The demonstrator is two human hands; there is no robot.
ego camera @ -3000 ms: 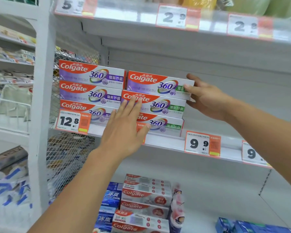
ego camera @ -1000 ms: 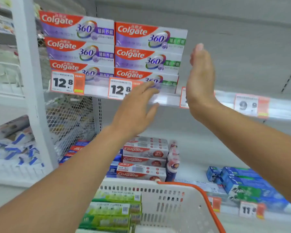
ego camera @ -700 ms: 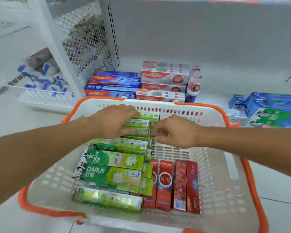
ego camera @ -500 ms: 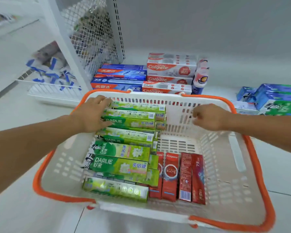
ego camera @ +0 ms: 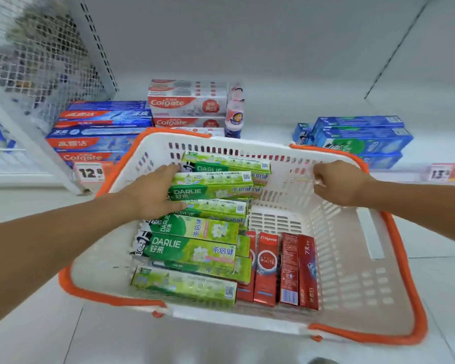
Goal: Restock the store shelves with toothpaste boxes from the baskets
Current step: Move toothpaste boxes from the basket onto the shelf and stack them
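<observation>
1. Plenty left: the basket [ego camera: 373,261] holds a stack of green Darlie boxes [ego camera: 195,248] and four red boxes [ego camera: 279,269].
2. Left hand [ego camera: 153,195], fingers partly open, grips the upper green boxes; right hand [ego camera: 336,182] curls over the far rim.
3. Lower shelf [ego camera: 273,127] is part-stocked, with bare space mid-shelf above a pale tiled floor [ego camera: 37,206].

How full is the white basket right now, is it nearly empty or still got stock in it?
Partly full. The basket holds green Darlie boxes stacked on its left and red Colgate boxes in the middle; its right side is bare.
</observation>
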